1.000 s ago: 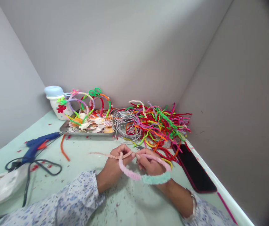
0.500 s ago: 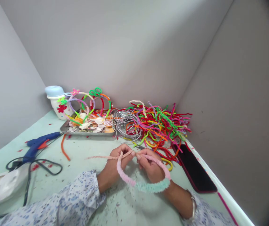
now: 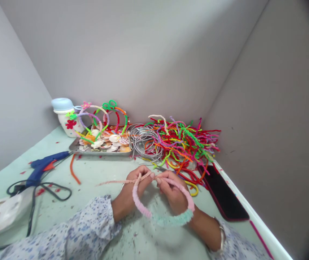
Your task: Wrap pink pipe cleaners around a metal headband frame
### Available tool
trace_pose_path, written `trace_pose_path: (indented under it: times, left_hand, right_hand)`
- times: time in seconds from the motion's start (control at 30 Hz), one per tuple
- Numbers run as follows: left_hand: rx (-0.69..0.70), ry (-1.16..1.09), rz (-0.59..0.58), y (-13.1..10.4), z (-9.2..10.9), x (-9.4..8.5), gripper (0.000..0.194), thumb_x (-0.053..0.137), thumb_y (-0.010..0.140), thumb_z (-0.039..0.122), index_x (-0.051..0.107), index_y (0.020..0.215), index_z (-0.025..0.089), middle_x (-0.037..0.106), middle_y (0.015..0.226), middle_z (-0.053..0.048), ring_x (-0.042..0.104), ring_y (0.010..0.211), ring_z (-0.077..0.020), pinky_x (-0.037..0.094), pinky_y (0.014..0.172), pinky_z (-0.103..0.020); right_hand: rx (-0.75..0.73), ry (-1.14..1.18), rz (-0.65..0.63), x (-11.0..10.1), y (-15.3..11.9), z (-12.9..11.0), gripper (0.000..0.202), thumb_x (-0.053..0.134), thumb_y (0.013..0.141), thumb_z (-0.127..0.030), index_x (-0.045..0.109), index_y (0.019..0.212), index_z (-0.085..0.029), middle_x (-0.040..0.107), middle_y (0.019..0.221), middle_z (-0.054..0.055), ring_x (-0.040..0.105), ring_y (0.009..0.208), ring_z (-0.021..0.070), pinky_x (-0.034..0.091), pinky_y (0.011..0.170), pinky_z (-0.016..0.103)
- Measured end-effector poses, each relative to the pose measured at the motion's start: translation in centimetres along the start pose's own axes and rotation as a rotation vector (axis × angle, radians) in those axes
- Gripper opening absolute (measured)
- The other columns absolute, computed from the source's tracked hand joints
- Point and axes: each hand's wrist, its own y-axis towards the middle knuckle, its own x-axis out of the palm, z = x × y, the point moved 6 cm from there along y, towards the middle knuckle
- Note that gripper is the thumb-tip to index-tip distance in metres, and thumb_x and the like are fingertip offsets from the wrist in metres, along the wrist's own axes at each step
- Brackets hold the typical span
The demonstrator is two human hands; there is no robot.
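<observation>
A fuzzy ring wrapped in pink and mint pipe cleaner (image 3: 172, 219) hangs from my fingers, its curve toward me. My left hand (image 3: 139, 182) pinches a peach pipe cleaner (image 3: 111, 181) at the ring's upper left, and the loose tail of it sticks out to the left. Close beside it, my right hand (image 3: 172, 189) pinches the ring's upper end between thumb and fingers. The fingertips of both hands nearly meet. Exactly how the strands cross there is too small to tell.
Behind my hands lie a tangled heap of pipe cleaners (image 3: 187, 141), a wire coil (image 3: 146, 142) and a metal tray (image 3: 105, 154) of shells with finished hoops. A glue gun (image 3: 44, 164) with its cord is left; a phone (image 3: 225, 195) lies right. A white bottle (image 3: 64, 117) stands behind.
The ring has swung slightly left and down, and the peach tail reaches a little farther left. Both hands keep almost the same place and grip.
</observation>
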Motion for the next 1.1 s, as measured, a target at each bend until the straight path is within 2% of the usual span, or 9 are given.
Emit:
trace_pose_path:
  times: [0.1,0.27,0.63,0.77,0.9,1.1]
  left_hand:
    - [0.026,0.034,0.022,0.0,0.1,0.0,0.028,0.06,0.076,0.043,0.051,0.067,0.018,0.046,0.057,0.004,0.039,0.055,-0.0111,0.029,0.051,-0.022]
    - [0.037,0.054,0.005,-0.2,0.3,0.0,0.03,0.056,0.079,0.043,0.048,0.065,0.018,0.041,0.055,0.005,0.036,0.053,-0.0105,0.028,0.051,-0.023]
    - [0.043,0.036,-0.022,0.2,0.4,0.1,0.022,0.053,0.077,0.028,0.044,0.059,0.019,0.041,0.054,0.004,0.038,0.054,-0.0125,0.029,0.053,-0.025]
    - [0.039,0.036,-0.03,0.2,0.2,0.1,0.026,0.054,0.079,0.033,0.045,0.059,0.019,0.041,0.053,0.004,0.038,0.053,-0.012,0.029,0.052,-0.025]
    - [0.021,0.006,-0.006,0.0,0.4,0.0,0.028,0.056,0.08,0.039,0.048,0.064,0.018,0.042,0.055,0.004,0.038,0.053,-0.011,0.029,0.051,-0.024]
    - [0.033,-0.012,-0.051,0.1,1.1,0.4,0.03,0.052,0.085,0.036,0.052,0.063,0.016,0.047,0.058,0.002,0.043,0.057,-0.0109,0.034,0.058,-0.024]
  right_hand:
    - [0.006,0.027,0.016,0.0,0.1,0.1,0.016,0.055,0.082,-0.034,0.061,0.076,-0.021,0.054,0.057,-0.002,0.05,0.054,0.0142,0.038,0.051,0.025]
    - [-0.023,-0.013,0.015,-0.1,0.0,-0.3,0.017,0.056,0.082,-0.034,0.062,0.075,-0.021,0.055,0.057,-0.002,0.05,0.054,0.0144,0.039,0.052,0.025]
    - [-0.205,-0.16,-0.04,0.0,-0.4,-1.8,0.013,0.053,0.084,-0.027,0.063,0.078,-0.021,0.061,0.072,0.002,0.057,0.068,0.017,0.043,0.064,0.027]
    - [-0.168,-0.177,-0.012,-0.1,-0.3,-1.5,0.015,0.053,0.085,-0.029,0.063,0.078,-0.02,0.062,0.072,0.003,0.057,0.068,0.0168,0.043,0.063,0.027]
    - [-0.113,-0.087,0.032,-0.3,-0.2,-0.7,0.017,0.053,0.085,-0.033,0.062,0.079,-0.02,0.06,0.065,0.0,0.055,0.06,0.015,0.042,0.056,0.025]
    - [-0.063,0.013,0.102,-0.5,0.1,0.3,0.019,0.055,0.083,-0.037,0.062,0.081,-0.019,0.056,0.061,-0.001,0.052,0.056,0.0132,0.04,0.05,0.023]
